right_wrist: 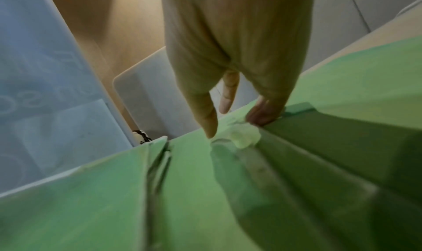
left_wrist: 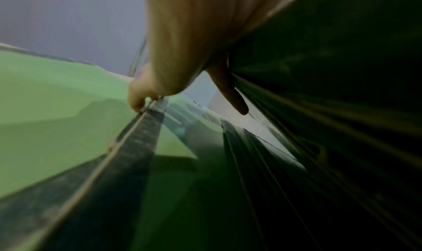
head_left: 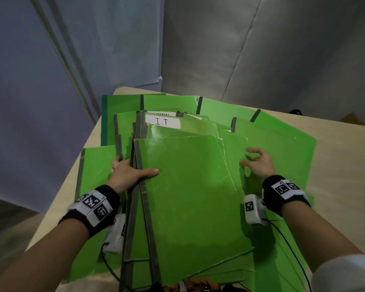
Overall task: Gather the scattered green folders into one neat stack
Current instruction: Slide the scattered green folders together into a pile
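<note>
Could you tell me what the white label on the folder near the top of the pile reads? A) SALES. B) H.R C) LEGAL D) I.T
D: in the head view the white label, on a green folder lying just beyond the top folder of the pile, reads "I.T".

Folders: your pile [head_left: 190,199] sits mid-table [head_left: 335,148], top folder nearest you, the one labelled "I.T" [head_left: 163,122] behind it. More folders [head_left: 282,142] fan out beneath, behind and to both sides. Your left hand [head_left: 126,171] is at the pile's left edge, your right hand [head_left: 258,163] at its right edge.
</note>
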The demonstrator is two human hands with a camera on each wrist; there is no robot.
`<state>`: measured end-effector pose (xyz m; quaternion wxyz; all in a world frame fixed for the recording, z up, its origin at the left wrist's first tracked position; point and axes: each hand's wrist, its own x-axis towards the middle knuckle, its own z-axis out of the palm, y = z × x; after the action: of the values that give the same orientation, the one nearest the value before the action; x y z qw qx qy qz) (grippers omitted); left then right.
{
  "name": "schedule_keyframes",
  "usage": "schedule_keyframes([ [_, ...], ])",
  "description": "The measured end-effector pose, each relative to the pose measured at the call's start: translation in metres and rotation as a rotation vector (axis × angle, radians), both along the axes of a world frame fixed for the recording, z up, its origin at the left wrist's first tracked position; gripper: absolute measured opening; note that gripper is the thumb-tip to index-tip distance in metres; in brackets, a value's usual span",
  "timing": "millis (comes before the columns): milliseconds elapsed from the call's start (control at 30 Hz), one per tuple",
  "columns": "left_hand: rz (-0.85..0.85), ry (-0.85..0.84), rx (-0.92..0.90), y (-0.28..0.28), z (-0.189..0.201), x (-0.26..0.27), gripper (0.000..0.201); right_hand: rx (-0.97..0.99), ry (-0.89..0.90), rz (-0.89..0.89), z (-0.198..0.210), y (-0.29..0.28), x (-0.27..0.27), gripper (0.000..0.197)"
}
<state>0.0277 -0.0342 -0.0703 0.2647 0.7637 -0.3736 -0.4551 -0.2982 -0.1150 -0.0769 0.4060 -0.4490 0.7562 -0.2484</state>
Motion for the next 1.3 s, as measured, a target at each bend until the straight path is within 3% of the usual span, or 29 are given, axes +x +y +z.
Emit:
schedule_keyframes([
  [100, 0.022, -0.022, -0.012, 0.001, -0.004, 0.003, 0.108, -0.011, -0.123, 0.007, 0.001, 0.002, 0.018, 0.057],
  [333, 0.053, 0.031, -0.014, 0.009, -0.011, -0.003, 0.109, 0.19, -0.066, 0.059, 0.01, 0.017, 0.025, 0.066],
  [500, 0.084, 0.03, -0.086, 0.009, -0.01, -0.001, 0.112, 0.166, -0.057, 0.171, 0.005, 0.028, 0.054, 0.082],
  [800, 0.132, 0.122, -0.295, 0.023, -0.009, 0.01, 0.094, 0.195, -0.247, 0.138, 0.006, 0.037, 0.066, 0.094],
  [967, 0.093, 0.19, -0.296, 0.024, -0.003, 0.013, 0.11, 0.171, -0.3, 0.104, 0.008, 0.04, 0.063, 0.093],
  [1067, 0.094, 0.25, -0.252, 0.019, -0.008, 0.019, 0.11, 0.155, -0.247, 0.123, 0.01, 0.041, 0.057, 0.069],
  [1200, 0.139, 0.387, -0.233, 0.019, -0.019, 0.027, 0.075, -0.001, -0.03, 0.06, 0.009, 0.026, 0.018, 0.034],
  [1267, 0.173, 0.474, -0.228, 0.018, -0.022, 0.031, 0.069, 0.067, 0.274, -0.052, -0.003, 0.016, -0.028, 0.05],
  [1300, 0.188, 0.515, -0.228, 0.017, -0.022, 0.033, 0.068, 0.15, 0.433, -0.1, -0.02, 0.01, -0.058, 0.07],
])
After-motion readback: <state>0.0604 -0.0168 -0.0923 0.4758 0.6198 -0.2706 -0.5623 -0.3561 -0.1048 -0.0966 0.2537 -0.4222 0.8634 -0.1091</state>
